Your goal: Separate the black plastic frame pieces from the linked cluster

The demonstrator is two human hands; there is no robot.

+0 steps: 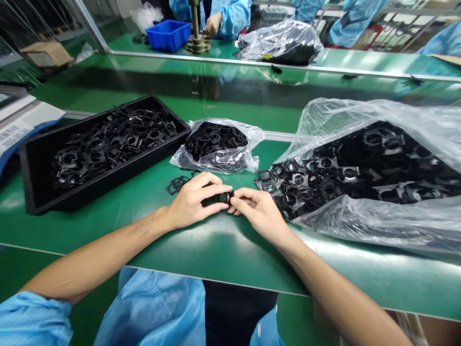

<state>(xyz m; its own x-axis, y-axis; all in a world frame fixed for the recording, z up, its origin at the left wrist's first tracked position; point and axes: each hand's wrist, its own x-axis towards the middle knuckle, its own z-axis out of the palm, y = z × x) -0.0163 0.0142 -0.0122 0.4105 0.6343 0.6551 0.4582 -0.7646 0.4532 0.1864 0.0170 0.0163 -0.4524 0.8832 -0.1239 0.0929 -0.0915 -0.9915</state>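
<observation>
My left hand (196,199) and my right hand (257,210) meet over the green table (223,250), both pinching a small black plastic part (225,196) between fingertips. A few loose black parts (177,183) lie just beyond my left hand. To the right a large clear plastic bag (378,168) spills many black parts toward my right hand. A smaller clear bag (219,144) of the same parts sits straight ahead. A black tray (39,192) filled with parts stands at the left.
A conveyor strip (216,91) runs across beyond the table. Farther back are a blue bin (168,34), a metal press stand (197,41), another bag of parts (281,43), and people in blue coats. A white-and-blue folder (21,125) lies far left.
</observation>
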